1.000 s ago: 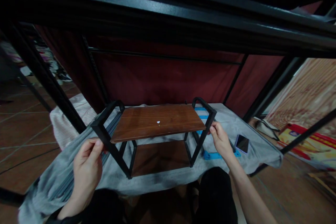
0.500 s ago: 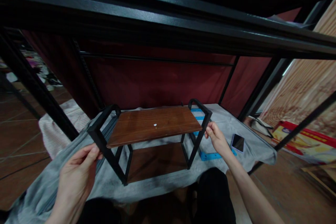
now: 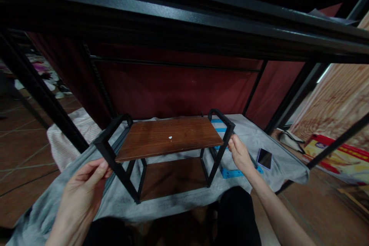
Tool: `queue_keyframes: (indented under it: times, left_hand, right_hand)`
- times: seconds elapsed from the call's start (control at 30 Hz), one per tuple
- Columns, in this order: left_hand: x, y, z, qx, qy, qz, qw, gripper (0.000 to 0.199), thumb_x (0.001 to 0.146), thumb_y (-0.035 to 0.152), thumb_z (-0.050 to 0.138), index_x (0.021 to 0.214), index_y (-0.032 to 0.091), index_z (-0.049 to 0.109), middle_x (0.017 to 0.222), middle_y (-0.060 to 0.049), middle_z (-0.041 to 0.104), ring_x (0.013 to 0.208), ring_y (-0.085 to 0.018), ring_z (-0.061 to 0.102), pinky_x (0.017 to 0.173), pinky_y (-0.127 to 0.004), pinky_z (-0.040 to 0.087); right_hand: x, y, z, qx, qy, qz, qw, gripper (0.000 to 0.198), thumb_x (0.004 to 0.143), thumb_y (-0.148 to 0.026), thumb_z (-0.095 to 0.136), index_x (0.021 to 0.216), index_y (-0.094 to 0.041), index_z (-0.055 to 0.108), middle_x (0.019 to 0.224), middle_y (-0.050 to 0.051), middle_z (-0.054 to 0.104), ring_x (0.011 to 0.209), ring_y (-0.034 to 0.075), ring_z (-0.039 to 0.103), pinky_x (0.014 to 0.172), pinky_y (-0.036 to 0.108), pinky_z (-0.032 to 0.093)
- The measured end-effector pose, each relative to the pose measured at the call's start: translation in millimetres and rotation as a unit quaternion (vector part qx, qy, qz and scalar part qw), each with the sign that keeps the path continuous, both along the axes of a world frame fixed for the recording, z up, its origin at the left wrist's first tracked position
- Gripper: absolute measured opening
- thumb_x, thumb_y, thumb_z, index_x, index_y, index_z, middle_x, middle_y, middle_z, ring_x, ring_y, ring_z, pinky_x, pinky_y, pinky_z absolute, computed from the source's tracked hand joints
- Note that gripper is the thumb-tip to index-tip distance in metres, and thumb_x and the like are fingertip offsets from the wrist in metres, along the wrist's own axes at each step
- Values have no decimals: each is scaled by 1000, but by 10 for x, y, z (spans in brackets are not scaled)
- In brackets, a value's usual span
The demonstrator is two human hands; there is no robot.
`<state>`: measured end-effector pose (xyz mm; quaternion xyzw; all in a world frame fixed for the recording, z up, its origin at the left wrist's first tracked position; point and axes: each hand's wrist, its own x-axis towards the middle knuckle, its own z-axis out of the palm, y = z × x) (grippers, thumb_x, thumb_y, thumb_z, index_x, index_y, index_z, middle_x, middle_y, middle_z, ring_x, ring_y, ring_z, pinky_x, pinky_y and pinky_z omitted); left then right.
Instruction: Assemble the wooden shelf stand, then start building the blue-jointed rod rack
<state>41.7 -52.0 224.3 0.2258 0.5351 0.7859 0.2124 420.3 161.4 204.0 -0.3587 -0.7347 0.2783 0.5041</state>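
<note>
A small two-tier shelf rack stands upright in front of me, with a brown wooden upper board [image 3: 161,134], a lower board [image 3: 173,178] and black metal side frames. At the outer face of the left side frame [image 3: 117,167] is my left hand [image 3: 82,188], thumb and fingers pinched together. My right hand [image 3: 240,154] is closed against the outside of the right side frame [image 3: 220,157], at about the upper board's height. Whatever either set of fingertips holds is too small or hidden to make out. A small white spot [image 3: 170,137] shows on the upper board.
Grey cloth [image 3: 164,209] covers the surface under the rack. On the right lie a phone [image 3: 264,158] and blue strips [image 3: 232,173]. A black metal beam [image 3: 184,19] crosses overhead; a dark red curtain [image 3: 184,88] hangs behind. A red-yellow box [image 3: 337,153] is at right.
The view has shifted slightly, so the right-hand things appear a little further right. Both hands stay at the rack's side frames, with only slight finger movement.
</note>
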Motion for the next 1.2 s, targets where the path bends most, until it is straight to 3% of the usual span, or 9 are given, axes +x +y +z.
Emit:
queue_keyframes:
  times: [0.27, 0.47, 0.57, 0.73, 0.93, 1.07, 1.2]
  left_hand:
    - [31, 14, 4, 28, -20, -5, 999, 32, 49, 31, 91, 75, 20, 76, 71, -1, 64, 61, -11, 49, 49, -20, 44]
    - [37, -28, -39, 34, -12, -31, 999, 33, 56, 32, 91, 76, 15, 72, 63, 1, 60, 56, -7, 47, 54, -18, 41]
    - [33, -27, -51, 50, 2, -29, 998, 27, 61, 29, 88, 76, 14, 72, 64, 1, 60, 57, -7, 47, 55, -19, 39]
    - [36, -34, -86, 77, -2, -22, 997, 24, 63, 26, 87, 78, 15, 72, 64, 2, 58, 58, -8, 47, 55, -20, 38]
    - [28, -55, -110, 62, 3, -27, 998, 24, 64, 26, 86, 80, 15, 72, 67, 1, 60, 59, -8, 48, 55, -20, 38]
    - [50, -68, -99, 57, 12, -18, 998, 23, 64, 25, 85, 80, 15, 71, 69, 1, 61, 59, -8, 48, 56, -20, 39]
    - [55, -103, -94, 57, 10, -47, 997, 25, 69, 29, 83, 85, 15, 71, 68, 1, 60, 58, -8, 49, 55, -20, 39]
  right_hand:
    - [39, 0, -10, -75, 30, 27, 996, 40, 92, -63, 50, 80, -26, 57, 67, -2, 54, 67, 18, 51, 63, 31, 40]
    - [132, 51, 8, -80, -5, 14, 997, 49, 87, -69, 54, 66, -25, 56, 66, 0, 51, 67, 19, 46, 60, 32, 36]
    - [157, 104, 5, -117, -11, 49, 992, 49, 88, -67, 54, 63, -25, 56, 65, 1, 49, 66, 19, 45, 61, 32, 37]
    - [141, 97, 45, -237, 53, 121, 962, 44, 81, -63, 65, 64, -23, 56, 62, 0, 45, 57, 16, 38, 53, 31, 37]
    - [146, 41, 135, -356, 110, 155, 915, 38, 76, -52, 74, 65, -23, 53, 63, -2, 40, 53, 12, 31, 46, 28, 35]
    - [177, 28, 179, -401, 118, 168, 893, 36, 77, -50, 74, 65, -22, 53, 64, -2, 39, 54, 12, 30, 46, 27, 37]
    - [198, 13, 208, -404, 106, 151, 896, 37, 76, -53, 75, 67, -22, 56, 62, -2, 40, 53, 12, 34, 46, 26, 38]
